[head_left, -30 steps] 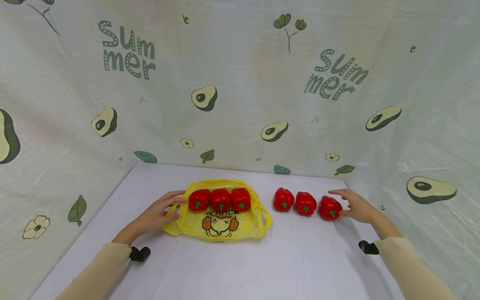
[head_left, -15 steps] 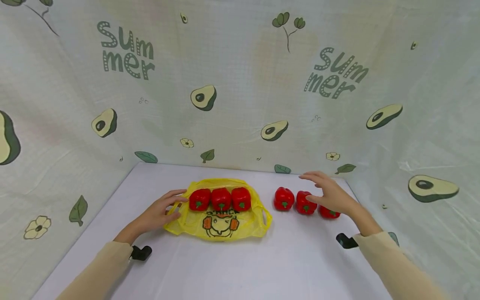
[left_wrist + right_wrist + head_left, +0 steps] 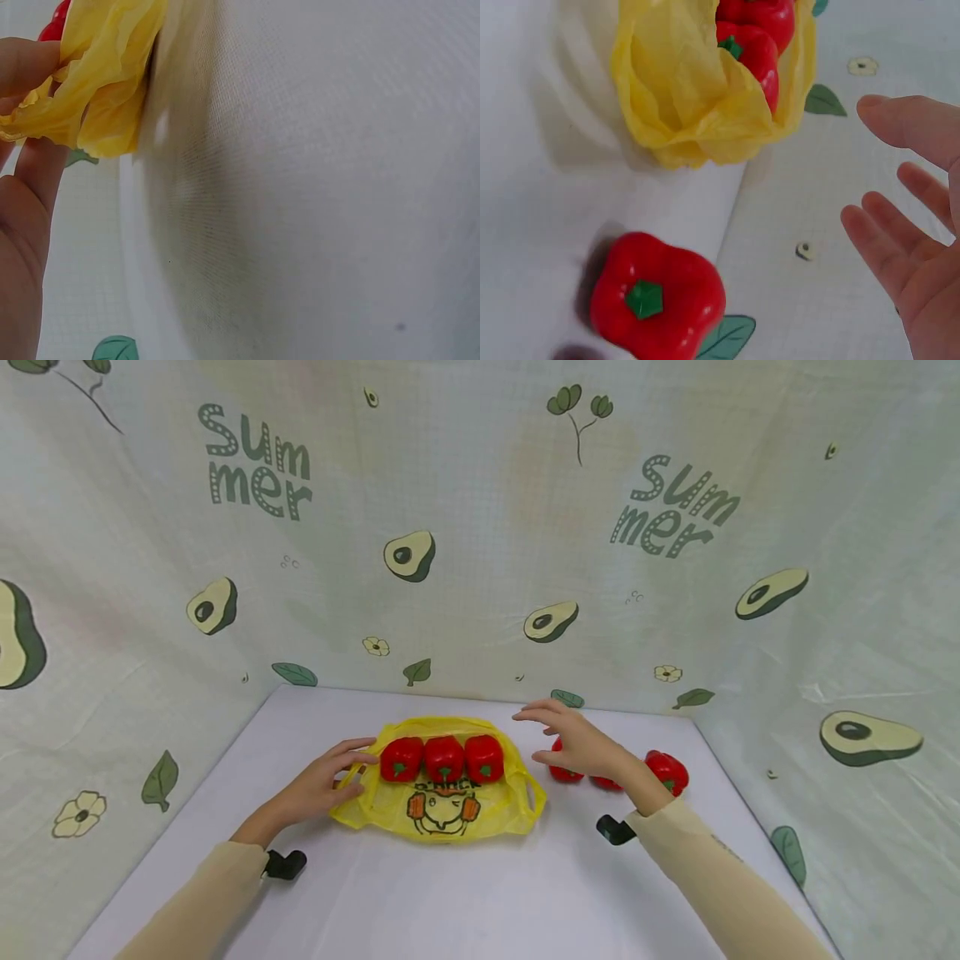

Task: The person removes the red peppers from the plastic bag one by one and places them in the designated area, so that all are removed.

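A yellow plastic bag (image 3: 442, 822) with a cartoon face lies on the table, its mouth spread wide. Three red bell peppers (image 3: 444, 759) sit in a row inside it. At the bag's left edge my left hand (image 3: 318, 783) holds the plastic between fingers and thumb; the left wrist view shows yellow film (image 3: 105, 90) running between them. My right hand (image 3: 581, 743) holds nothing, fingers spread, raised between the bag and three more red bell peppers on its right. One loose pepper (image 3: 660, 296) shows whole in the right wrist view; the hand and forearm partly cover these peppers in the head view.
A white table (image 3: 450, 902) carries everything. Behind and at both sides hangs a pale cloth (image 3: 480, 510) printed with avocados, leaves and lettering. The rightmost pepper (image 3: 670, 772) lies beside my right forearm. Black wrist cameras (image 3: 617, 830) sit at both cuffs.
My right hand has moved left from the rightmost pepper, across the loose peppers, toward the bag. The rightmost pepper sits slightly differently. My left hand stays at the bag's edge.
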`<state>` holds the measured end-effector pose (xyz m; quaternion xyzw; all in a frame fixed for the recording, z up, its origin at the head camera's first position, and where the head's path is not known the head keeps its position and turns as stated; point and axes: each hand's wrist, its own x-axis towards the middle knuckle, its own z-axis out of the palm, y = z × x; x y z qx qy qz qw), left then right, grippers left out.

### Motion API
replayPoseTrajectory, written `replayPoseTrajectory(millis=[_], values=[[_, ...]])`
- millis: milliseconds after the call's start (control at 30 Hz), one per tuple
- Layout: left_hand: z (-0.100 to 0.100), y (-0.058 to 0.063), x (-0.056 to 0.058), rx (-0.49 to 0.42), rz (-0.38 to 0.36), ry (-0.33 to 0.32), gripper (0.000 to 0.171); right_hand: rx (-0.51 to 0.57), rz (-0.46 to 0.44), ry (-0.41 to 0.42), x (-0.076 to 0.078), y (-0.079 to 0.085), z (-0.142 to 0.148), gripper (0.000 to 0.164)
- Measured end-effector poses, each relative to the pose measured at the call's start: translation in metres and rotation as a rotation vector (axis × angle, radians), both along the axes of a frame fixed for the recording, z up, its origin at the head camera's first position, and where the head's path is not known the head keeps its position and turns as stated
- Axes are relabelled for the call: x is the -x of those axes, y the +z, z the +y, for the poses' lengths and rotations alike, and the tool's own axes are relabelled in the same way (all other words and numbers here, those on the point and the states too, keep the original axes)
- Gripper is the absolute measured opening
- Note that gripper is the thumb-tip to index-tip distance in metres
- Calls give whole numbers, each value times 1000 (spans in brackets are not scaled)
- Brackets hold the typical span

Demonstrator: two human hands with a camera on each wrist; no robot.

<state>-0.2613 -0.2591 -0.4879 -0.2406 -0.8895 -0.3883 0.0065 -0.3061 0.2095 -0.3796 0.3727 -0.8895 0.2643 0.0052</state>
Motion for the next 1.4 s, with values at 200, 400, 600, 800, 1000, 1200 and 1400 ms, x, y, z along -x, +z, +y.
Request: replayPoseTrajectory(millis=[200, 400, 600, 800, 1000, 1200, 1400], values=[[-1, 1, 0, -6, -8, 1, 42, 21, -63, 76, 15, -11, -32, 62], [-2, -2, 2, 1, 3, -12, 42, -15, -156, 102, 24, -24, -54, 57], [-1, 0, 4, 3, -5, -14, 42, -88, -170, 77, 33, -34, -64, 56], [0, 2, 3, 2, 9, -20, 42, -155, -179, 70, 35, -39, -71, 56], [0, 0, 3, -3, 7, -24, 42, -220, -193, 27, 39, -48, -75, 61], [0, -1, 4, -12, -4, -21, 42, -225, -221, 13, 39, -55, -78, 65], [0, -3, 4, -15, -4, -21, 41, -225, -212, 2, 40, -59, -80, 63]])
